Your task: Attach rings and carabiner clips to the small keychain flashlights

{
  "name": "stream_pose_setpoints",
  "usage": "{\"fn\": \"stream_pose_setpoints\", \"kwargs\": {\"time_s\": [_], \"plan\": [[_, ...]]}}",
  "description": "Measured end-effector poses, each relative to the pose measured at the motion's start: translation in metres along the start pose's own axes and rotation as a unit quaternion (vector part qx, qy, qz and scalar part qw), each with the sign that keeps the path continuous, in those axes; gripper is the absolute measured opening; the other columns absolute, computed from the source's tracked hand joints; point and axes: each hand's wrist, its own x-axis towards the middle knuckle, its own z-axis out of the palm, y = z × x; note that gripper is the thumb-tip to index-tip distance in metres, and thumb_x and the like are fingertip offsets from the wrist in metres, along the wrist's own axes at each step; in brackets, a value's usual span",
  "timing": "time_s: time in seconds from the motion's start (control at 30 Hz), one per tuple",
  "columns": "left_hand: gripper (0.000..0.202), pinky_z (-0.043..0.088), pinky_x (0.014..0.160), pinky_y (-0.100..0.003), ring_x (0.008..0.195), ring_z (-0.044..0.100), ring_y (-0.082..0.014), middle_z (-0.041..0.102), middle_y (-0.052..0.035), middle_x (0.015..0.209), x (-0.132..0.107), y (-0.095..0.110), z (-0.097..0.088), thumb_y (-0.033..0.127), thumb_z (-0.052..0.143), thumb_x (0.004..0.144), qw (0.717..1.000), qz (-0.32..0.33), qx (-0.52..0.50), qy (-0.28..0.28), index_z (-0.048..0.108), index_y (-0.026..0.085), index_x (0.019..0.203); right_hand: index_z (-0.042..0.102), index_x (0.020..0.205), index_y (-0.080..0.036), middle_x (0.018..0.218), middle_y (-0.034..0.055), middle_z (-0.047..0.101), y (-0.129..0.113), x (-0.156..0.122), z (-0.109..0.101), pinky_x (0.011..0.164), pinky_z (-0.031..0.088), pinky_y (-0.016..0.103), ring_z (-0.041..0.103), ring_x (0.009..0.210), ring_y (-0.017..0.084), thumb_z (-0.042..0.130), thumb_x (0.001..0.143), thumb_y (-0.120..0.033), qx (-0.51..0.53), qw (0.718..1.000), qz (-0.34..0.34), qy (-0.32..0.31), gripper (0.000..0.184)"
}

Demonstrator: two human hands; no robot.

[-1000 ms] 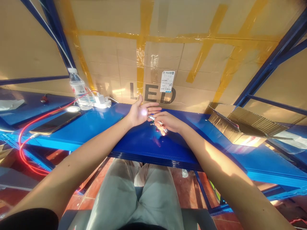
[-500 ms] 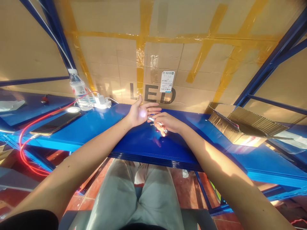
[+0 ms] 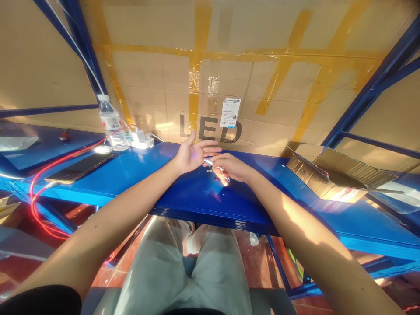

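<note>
My left hand is held palm up over the blue table, its fingers stretched out and nothing in them. A ring sits on one finger, and a faint violet glow shows on the palm. Close beside it, my right hand is closed around a small silver flashlight, whose front end points at the left palm. Small metal parts hang under the right fingers, too small to make out. Sunlight falls on the right fingertips.
A water bottle, white plug adapter, phone and glowing red cable are at the left. An open cardboard box stands at the right. Behind the table rises a large taped cardboard sheet.
The bright white spot on my left palm has dimmed to a faint violet glow. Both hands stay nearly in place; the view has shifted slightly.
</note>
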Motion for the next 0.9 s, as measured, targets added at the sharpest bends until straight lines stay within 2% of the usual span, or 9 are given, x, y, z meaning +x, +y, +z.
{"fn": "stream_pose_setpoints", "kwargs": {"time_s": [0.27,0.5,0.7,0.9], "plan": [[0.091,0.055,0.083,-0.045,0.107,0.071,-0.0345,0.073,-0.0229,0.12,-0.0003,0.0013,-0.0023,0.075,0.017,0.098,1.0,0.0,0.008,0.002,0.058,0.007,0.143,0.076,0.08,-0.015,0.045,-0.0043,0.045,0.0017,0.0018,-0.0006,0.047,0.029,0.027,0.035,0.042,0.01,0.062,0.072,-0.015,0.016,1.0,0.009,0.007,0.016],[0.09,0.056,0.079,-0.044,0.103,0.072,-0.0348,0.073,-0.0232,0.118,-0.0014,0.0019,-0.0008,0.075,0.019,0.098,1.0,-0.002,0.004,0.004,0.061,0.008,0.139,0.077,0.082,-0.015,0.045,-0.0038,0.047,0.0019,0.0016,-0.0009,0.047,0.027,0.027,0.037,0.043,0.011,0.062,0.072,-0.017,-0.001,1.0,-0.004,0.009,0.019],[0.09,0.055,0.082,-0.045,0.103,0.072,-0.0342,0.073,-0.0234,0.119,-0.0018,0.0008,-0.0002,0.075,0.019,0.098,1.0,0.001,0.0,0.002,0.062,0.008,0.138,0.076,0.084,-0.014,0.045,-0.0049,0.046,0.0021,0.0002,-0.0014,0.046,0.028,0.027,0.036,0.041,0.01,0.064,0.072,-0.02,-0.005,1.0,0.0,0.007,0.018],[0.089,0.055,0.083,-0.044,0.104,0.072,-0.0342,0.073,-0.0242,0.117,-0.0016,0.0001,-0.0009,0.075,0.021,0.098,1.0,0.007,0.002,-0.001,0.066,0.006,0.13,0.073,0.077,-0.015,0.045,-0.0038,0.045,0.0056,0.0019,-0.0038,0.046,0.03,0.028,0.036,0.042,0.01,0.062,0.076,-0.019,-0.011,1.0,-0.008,-0.002,0.011]]}}
